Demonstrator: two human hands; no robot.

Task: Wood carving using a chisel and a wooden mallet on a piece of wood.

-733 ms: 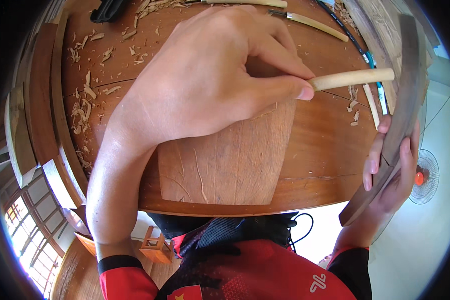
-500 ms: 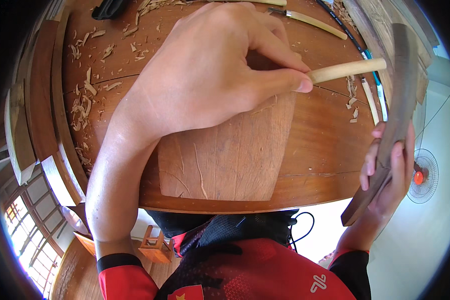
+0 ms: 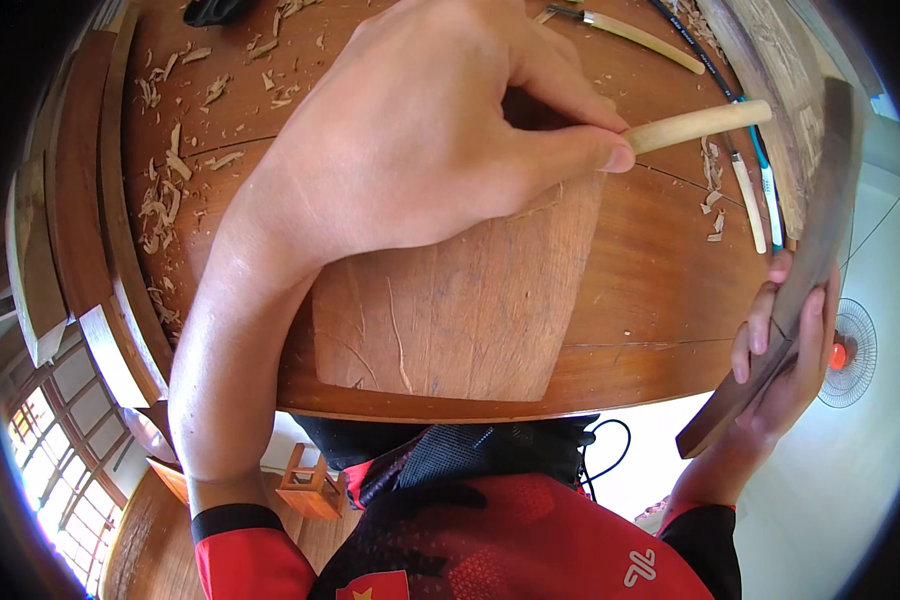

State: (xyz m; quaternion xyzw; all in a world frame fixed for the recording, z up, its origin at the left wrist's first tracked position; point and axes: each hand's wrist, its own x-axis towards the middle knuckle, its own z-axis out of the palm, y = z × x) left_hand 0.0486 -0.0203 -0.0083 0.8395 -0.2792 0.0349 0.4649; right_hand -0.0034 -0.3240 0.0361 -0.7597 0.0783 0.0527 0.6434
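My left hand (image 3: 440, 130) is closed, pinching a slim tool with a pale wooden handle (image 3: 705, 125) over a brown wooden board (image 3: 460, 320). The tool's other end is hidden behind the hand, so its tip cannot be made out. A few curved lines are cut into the board's near part. On the right, my right hand (image 3: 785, 350) wraps round the lower part of a long dark wooden bar (image 3: 810, 220). The bar stands tilted, a short gap away from the handle's free end.
Pale shavings (image 3: 170, 200) litter the wooden table (image 3: 660, 270). Beyond my left hand lies a carving tool (image 3: 645, 42); another wooden-handled one (image 3: 747, 205) and a teal-and-white pen-like tool (image 3: 769, 190) lie at right. Planks line both sides, and a fan (image 3: 845, 352) stands beyond.
The wooden bar in my right hand has swung right and slightly down, away from the handle's end. My left hand keeps its pinch, barely shifted.
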